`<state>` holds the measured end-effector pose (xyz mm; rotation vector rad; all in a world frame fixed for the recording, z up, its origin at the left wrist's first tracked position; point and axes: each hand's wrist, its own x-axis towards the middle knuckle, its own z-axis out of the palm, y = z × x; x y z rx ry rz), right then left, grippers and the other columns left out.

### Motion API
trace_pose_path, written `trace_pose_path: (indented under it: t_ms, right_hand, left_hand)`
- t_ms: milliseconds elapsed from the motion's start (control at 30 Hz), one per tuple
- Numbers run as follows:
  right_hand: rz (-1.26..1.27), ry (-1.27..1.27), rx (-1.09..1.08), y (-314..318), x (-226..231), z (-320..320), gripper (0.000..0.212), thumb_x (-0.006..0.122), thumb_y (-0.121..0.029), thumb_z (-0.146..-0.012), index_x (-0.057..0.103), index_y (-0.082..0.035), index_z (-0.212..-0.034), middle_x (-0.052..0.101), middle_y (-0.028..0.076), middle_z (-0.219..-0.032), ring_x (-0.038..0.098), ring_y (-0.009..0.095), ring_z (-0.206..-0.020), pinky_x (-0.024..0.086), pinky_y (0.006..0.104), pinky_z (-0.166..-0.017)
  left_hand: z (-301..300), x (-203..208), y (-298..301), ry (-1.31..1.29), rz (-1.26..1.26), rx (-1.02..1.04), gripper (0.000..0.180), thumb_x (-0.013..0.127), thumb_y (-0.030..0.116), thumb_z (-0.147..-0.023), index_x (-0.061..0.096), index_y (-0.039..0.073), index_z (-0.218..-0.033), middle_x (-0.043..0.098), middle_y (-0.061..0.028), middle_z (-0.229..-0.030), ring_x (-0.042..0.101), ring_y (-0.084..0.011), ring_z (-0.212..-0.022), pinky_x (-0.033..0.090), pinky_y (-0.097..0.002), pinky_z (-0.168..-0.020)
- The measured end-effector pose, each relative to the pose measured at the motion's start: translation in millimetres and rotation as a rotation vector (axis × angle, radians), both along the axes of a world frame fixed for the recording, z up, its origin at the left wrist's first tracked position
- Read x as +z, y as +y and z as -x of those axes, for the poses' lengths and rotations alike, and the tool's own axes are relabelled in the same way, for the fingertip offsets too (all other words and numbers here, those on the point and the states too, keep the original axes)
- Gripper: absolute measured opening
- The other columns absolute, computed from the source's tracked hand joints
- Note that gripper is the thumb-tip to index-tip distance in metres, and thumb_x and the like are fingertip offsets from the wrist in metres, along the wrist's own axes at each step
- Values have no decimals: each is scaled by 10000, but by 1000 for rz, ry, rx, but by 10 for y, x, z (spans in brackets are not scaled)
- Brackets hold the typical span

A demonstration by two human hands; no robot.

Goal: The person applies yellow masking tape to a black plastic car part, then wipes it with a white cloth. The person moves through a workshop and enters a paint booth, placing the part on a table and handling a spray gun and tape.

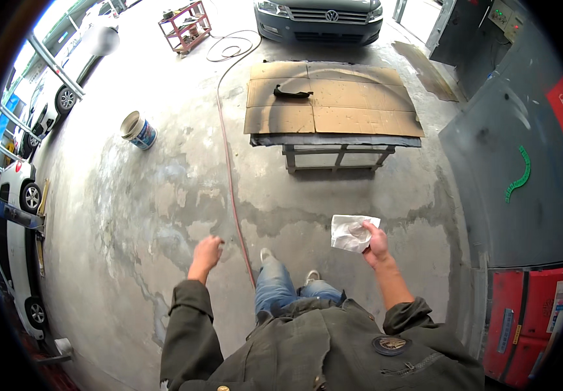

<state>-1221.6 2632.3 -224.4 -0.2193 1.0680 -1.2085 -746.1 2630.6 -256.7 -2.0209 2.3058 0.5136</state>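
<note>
While our right hand grips a creased white sheet above the concrete floor, our left hand hangs apart near the red hose; whether it is closed, we cannot tell.

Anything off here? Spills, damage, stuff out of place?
Mostly the reddish hose: loose across the floor, close beside the person's left shoe, so possibly a trip risk. The floor has dark patches; damp or old stains, can't tell. The cardboard is smudged dark in places.
</note>
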Motion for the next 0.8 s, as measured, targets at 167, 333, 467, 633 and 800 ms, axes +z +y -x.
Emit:
trace_pose_path:
  t_ms: [167, 333, 467, 633, 800]
  right_hand:
    - [-45, -9, -118, -792, -146, -118, 257, 510, -142, -906, 556, -8, -1121, 631, 114, -1063, 631, 251, -963, 527, 391, -845]
    - [-185, -33, -362, -1203, -470, -90, 323, 477, -174, -914, 530, 14, -1171, 618, 144, -1125, 613, 285, -1032, 506, 424, -902]
    - [-404, 7, -609, -1432, -259, -310, 368, 441, -207, -927, 509, 24, -1205, 606, 153, -1158, 597, 303, -1066, 489, 443, -925]
    - [-561, 130, -696, -1887, -10, -817, 323, 481, -191, -932, 522, 17, -1175, 620, 132, -1116, 612, 278, -1034, 508, 423, -886]
    - [-640, 133, -757, -2274, 224, -1256, 291, 495, -143, -934, 523, 29, -1167, 621, 137, -1107, 627, 270, -1001, 517, 403, -864]
  left_hand:
    - [137, 117, -2293, -31, 126, -214, 190, 605, 58, -778, 676, 128, -940, 621, -91, -962, 588, -282, -987, 508, -400, -802]
    - [421, -173, -4701, -39, 214, -409, 165, 583, 73, -789, 673, 123, -918, 615, -89, -966, 584, -273, -986, 514, -385, -795]
    - [794, -677, -6257, -22, 222, -500, 153, 647, 133, -770, 638, 84, -915, 592, -91, -969, 561, -289, -970, 502, -387, -808]
    - [1484, -1177, -7214, 3, 224, -623, 275, 708, 196, -741, 598, 60, -954, 576, -73, -1004, 518, -259, -1034, 454, -386, -825]
    - [1845, -1634, -7376, -93, 323, -778, 119, 601, 155, -773, 618, 77, -861, 593, -60, -908, 531, -225, -985, 408, -365, -854]
